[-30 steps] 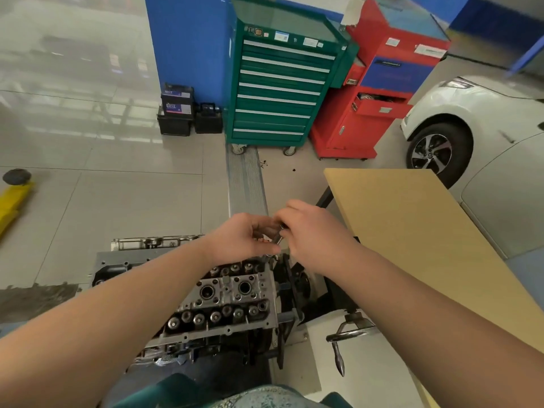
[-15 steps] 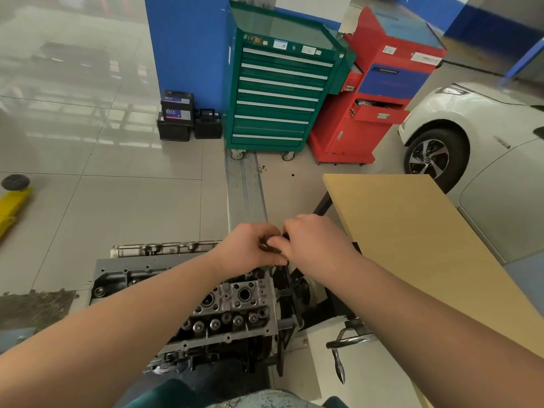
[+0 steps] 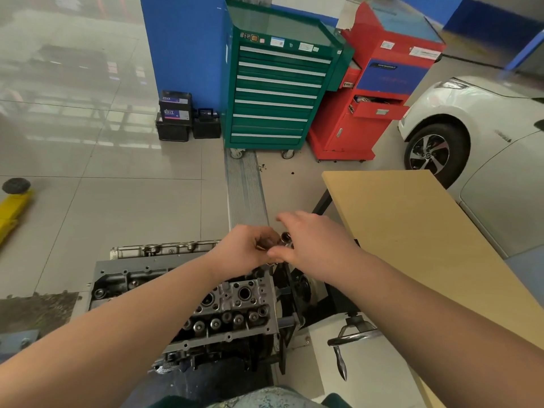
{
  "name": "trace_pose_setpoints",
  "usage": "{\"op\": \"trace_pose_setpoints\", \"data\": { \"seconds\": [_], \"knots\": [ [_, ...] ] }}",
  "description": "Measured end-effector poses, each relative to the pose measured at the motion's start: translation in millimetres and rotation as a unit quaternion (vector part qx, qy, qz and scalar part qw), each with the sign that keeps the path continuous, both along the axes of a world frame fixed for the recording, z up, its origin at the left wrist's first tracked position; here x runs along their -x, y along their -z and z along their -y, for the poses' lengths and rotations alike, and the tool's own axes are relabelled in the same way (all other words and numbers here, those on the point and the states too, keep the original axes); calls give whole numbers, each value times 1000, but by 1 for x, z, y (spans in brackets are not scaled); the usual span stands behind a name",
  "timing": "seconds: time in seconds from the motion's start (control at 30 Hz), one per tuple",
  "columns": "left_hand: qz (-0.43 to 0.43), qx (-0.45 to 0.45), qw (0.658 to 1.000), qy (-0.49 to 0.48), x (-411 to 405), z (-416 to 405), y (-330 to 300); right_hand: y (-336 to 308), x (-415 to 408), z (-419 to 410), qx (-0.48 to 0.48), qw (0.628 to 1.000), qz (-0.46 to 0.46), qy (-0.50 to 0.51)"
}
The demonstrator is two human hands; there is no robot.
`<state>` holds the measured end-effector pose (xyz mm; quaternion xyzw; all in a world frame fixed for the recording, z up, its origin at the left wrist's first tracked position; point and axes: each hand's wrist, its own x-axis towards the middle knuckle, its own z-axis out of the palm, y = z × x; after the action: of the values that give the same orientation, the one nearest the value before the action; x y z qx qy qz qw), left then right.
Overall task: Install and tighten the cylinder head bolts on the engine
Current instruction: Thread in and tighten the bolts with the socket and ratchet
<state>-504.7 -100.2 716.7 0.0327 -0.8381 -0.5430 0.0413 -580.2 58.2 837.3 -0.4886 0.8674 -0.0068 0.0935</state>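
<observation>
The cylinder head [image 3: 232,307] lies on the engine block, valve side up, low in the middle of the view. Both hands meet just above its far right corner. My left hand [image 3: 245,248] is curled round a small dark metal piece [image 3: 263,242]; what it is cannot be made out. My right hand [image 3: 316,242] holds a shiny socket [image 3: 285,237] between its thumb and lower fingers. Its index finger is stretched out above the socket. The socket's open end faces up, right beside my left fingertips.
A wooden table [image 3: 412,245] stands close on the right. The engine stand's crank handle [image 3: 341,346] sticks out below it. Farther back are a green tool cabinet [image 3: 273,83], a red cabinet [image 3: 376,92], car batteries [image 3: 176,116] and a white car [image 3: 477,128]. A yellow jack [image 3: 11,207] lies at the left.
My right hand's fingers have uncurled and lifted off my left hand, so the socket now shows between the hands. Both hands stay above the head's far right corner.
</observation>
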Motion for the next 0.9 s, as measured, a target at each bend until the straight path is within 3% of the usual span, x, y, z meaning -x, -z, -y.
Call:
{"op": "trace_pose_setpoints", "data": {
  "seconds": [0.07, 0.17, 0.23, 0.33, 0.4, 0.5, 0.57, 0.73, 0.9],
  "knots": [
    [12, -3, 1000, 20, -3, 3, 0, -1, 0, -3, -6, 999, 24, -29],
    [14, 11, 999, 36, -5, 0, -3, 5, -2, 1, -28, 999, -36, 18],
    [-3, 23, 1000, -2, -5, -6, -3, 9, -3, 3, -29, 996, -77, 34],
    [2, 26, 998, -63, -1, -6, -4, 9, -1, -3, 6, 999, -17, -26],
    [24, -1, 999, -47, -1, -2, -3, 7, 1, -7, -5, 999, 8, -46],
    [20, -8, 1000, 14, -5, -2, -4, 8, 3, -5, -24, 997, -66, 9],
    [-7, 13, 1000, 3, -4, -5, -3, 11, 3, -3, -18, 994, -107, 10],
    [1, -6, 1000, -8, -1, -5, -2, 9, 2, -4, -2, 999, -12, -50],
    [-30, 12, 999, -5, 1, -9, -5, 14, 3, 3, -18, 993, -113, 15]
  ]
}}
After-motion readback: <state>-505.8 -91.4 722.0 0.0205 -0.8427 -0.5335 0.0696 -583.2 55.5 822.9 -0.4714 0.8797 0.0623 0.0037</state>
